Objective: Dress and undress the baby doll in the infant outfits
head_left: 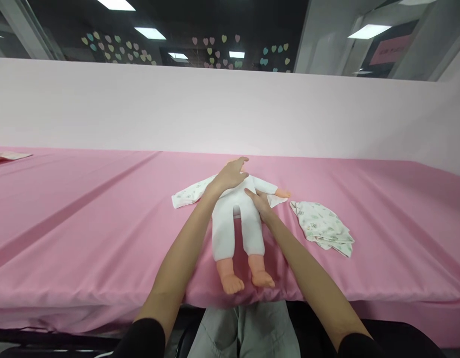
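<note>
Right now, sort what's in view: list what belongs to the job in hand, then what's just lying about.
In the job:
- doll, touched by left hand and right hand
- printed white garment, partly hidden

Lying about:
- folded printed cloth, apart from both hands, though its similar print suggests it may belong
- pale cloth, far left edge

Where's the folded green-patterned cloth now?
The folded green-patterned cloth lies right of centre in the head view, on the pink sheet, to the right of the baby doll and the person's right hand.
</note>
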